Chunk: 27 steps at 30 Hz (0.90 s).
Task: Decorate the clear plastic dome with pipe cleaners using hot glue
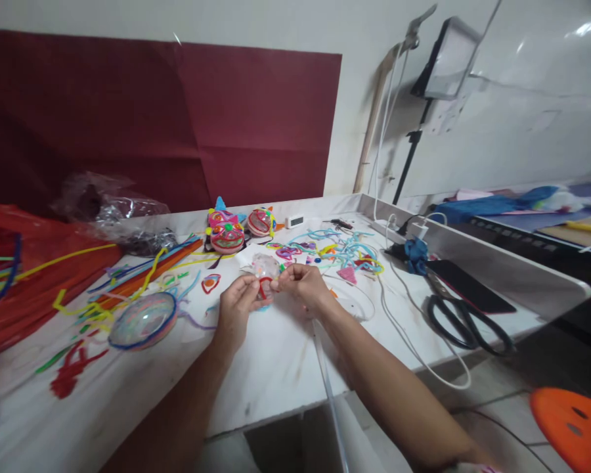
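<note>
Left hand (235, 303) and right hand (305, 284) pinch a bent red pipe cleaner (262, 289) between fingertips; it looks light, soft and pliable, probably best held near its ends.

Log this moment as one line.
left hand: pinching red strip | right hand: at strip's other side | blue-rimmed dish: on table, left

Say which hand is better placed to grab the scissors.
Probably the right hand: the scissors lie on its side, nearer to it than to the left hand, though both hands are at the red piece.
</note>
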Each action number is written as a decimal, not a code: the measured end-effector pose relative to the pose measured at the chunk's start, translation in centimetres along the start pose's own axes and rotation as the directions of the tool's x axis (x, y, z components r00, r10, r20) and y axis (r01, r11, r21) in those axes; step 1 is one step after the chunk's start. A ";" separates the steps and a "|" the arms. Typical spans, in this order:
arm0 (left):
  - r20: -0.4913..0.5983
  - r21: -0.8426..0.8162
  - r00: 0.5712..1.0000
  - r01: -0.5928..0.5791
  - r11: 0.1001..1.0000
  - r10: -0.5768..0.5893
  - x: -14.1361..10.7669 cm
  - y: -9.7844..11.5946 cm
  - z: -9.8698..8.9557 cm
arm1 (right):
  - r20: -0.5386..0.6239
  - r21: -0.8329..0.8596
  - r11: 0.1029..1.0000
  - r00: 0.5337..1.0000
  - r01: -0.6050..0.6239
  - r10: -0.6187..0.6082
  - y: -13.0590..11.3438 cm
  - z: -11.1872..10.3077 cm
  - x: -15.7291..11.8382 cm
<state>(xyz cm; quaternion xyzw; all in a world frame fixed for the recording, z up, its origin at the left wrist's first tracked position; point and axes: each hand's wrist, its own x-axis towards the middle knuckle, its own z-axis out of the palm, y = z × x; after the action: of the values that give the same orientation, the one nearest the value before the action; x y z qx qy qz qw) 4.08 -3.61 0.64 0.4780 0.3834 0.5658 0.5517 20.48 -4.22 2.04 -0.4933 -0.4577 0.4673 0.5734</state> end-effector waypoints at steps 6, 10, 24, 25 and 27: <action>0.027 0.019 0.999 0.017 1.000 -0.018 0.2 -0.3 -0.4 | -0.021 0.071 0.997 0.999 -0.029 0.031 0.1 0.2 0.1; 0.026 0.027 0.999 0.021 0.999 -0.022 0.2 -0.3 -0.5 | -0.018 0.029 0.998 0.998 -0.064 0.065 -0.8 0.3 -0.4; -0.012 0.048 1.000 0.019 0.999 -0.019 0.9 -1.5 -1.3 | -0.034 0.082 0.995 0.997 -0.065 0.067 -1.0 0.4 -0.6; -0.025 0.040 0.999 0.026 0.999 -0.025 0.9 -1.5 -1.2 | -0.028 0.080 0.995 0.998 -0.061 0.064 -0.9 0.3 -0.6; -0.046 0.032 0.998 0.047 0.998 -0.045 0.8 -1.4 -1.0 | -0.022 0.075 0.996 0.998 -0.055 0.057 -0.8 0.3 -0.5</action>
<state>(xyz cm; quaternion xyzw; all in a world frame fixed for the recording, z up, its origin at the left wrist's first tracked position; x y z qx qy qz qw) 3.53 -2.54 -0.85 0.4653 0.4159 0.5570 0.5479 20.18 -4.74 2.84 -0.4900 -0.4189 0.4940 0.5834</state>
